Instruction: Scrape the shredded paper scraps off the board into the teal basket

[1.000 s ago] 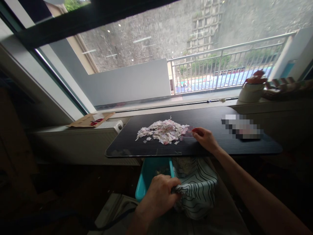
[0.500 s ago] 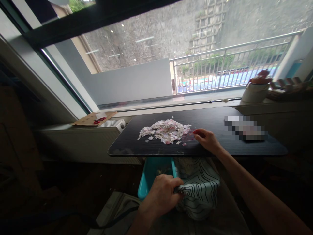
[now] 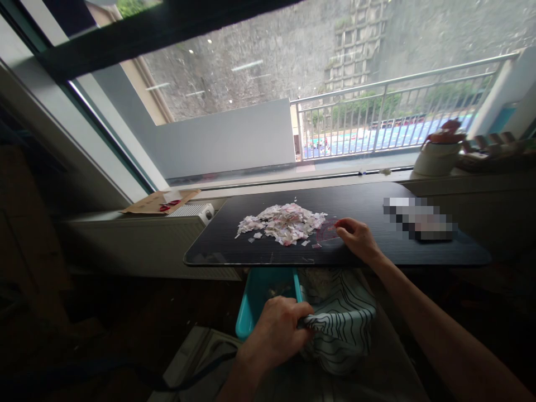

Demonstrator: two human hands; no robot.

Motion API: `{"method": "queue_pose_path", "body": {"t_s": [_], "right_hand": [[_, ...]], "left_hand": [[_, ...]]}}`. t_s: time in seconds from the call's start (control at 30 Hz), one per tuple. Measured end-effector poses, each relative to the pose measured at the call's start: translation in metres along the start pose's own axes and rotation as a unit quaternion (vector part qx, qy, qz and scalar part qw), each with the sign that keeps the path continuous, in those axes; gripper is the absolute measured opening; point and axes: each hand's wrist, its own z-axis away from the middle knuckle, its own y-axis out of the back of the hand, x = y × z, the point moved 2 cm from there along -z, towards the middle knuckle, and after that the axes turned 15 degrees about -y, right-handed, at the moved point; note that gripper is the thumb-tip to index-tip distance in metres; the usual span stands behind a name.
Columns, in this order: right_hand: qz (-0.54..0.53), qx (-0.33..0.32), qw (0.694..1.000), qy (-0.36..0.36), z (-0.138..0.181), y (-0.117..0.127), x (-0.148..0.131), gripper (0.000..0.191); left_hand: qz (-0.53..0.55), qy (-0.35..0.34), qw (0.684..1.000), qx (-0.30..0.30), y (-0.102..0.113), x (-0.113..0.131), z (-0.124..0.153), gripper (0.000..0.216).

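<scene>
On the dark table [image 3: 368, 204] lies a heap of small torn paper scraps [image 3: 288, 223], mostly white with pink bits. To the right of the heap, my right hand [image 3: 358, 237] pinches a see-through pink plastic piece [image 3: 327, 231] with a curved edge, shaped like a protractor. It is low over the tabletop, beside a few loose scraps. Below the table's front edge, my left hand [image 3: 278, 332] is closed on the edge of a pale cloth [image 3: 345, 329] with wavy black lines. A turquoise plastic bin [image 3: 247, 312] stands behind that hand, with some scraps inside, dimly seen.
A blurred-out object [image 3: 421, 218] lies on the table's right side. At left, a brown paper envelope [image 3: 146, 202] with a red item rests on the radiator [image 3: 167, 223]. A white pot [image 3: 438, 156] stands on the sill by the window.
My right hand has drawn slightly to the right with the plastic piece, away from the heap, so more of its curved edge shows. My left hand keeps its hold on the cloth.
</scene>
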Motion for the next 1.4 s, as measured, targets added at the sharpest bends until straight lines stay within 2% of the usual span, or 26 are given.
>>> {"method": "queue_pose_path", "body": {"t_s": [0.1, 0.27, 0.43, 0.53, 0.6, 0.73, 0.9, 0.93, 1.07, 1.27, 1.4], "right_hand": [[0.003, -0.013, 1.000, 0.002, 0.000, 0.000, -0.001, 0.018], [0.009, 0.032, 0.999, -0.015, 0.000, 0.002, 0.000, 0.018], [-0.004, -0.042, 0.999, 0.011, 0.003, 0.000, -0.003, 0.019], [-0.011, -0.022, 1.000, 0.006, 0.004, 0.002, -0.005, 0.019], [-0.004, -0.032, 0.999, 0.010, 0.004, 0.001, -0.006, 0.019], [-0.002, -0.108, 0.993, 0.046, 0.006, -0.003, -0.007, 0.022], [0.002, -0.061, 0.998, 0.025, 0.005, -0.002, -0.006, 0.025], [0.003, -0.070, 0.997, 0.028, 0.006, -0.002, -0.007, 0.025], [-0.001, -0.182, 0.982, 0.052, 0.010, -0.005, -0.011, 0.024], [-0.012, -0.164, 0.986, 0.033, 0.011, -0.008, -0.010, 0.026], [-0.003, -0.238, 0.970, 0.039, 0.020, -0.014, -0.016, 0.022]], "left_hand": [[-0.004, 0.000, 1.000, -0.005, 0.001, 0.000, -0.001, 0.009], [-0.045, -0.029, 0.998, -0.029, 0.001, 0.009, -0.007, 0.012], [-0.092, -0.090, 0.990, -0.059, 0.003, 0.023, -0.019, 0.011], [-0.095, -0.122, 0.986, -0.070, 0.006, 0.029, -0.023, 0.012], [-0.090, -0.142, 0.983, -0.072, 0.008, 0.032, -0.024, 0.013], [-0.104, -0.159, 0.979, -0.074, 0.008, 0.035, -0.027, 0.013], [-0.118, -0.171, 0.976, -0.073, 0.007, 0.034, -0.029, 0.015], [-0.118, -0.172, 0.975, -0.072, 0.007, 0.034, -0.030, 0.015], [-0.119, -0.173, 0.975, -0.071, 0.007, 0.032, -0.031, 0.016], [-0.124, -0.175, 0.974, -0.071, 0.007, 0.032, -0.030, 0.017], [-0.115, -0.169, 0.976, -0.071, 0.008, 0.030, -0.028, 0.016]]}}
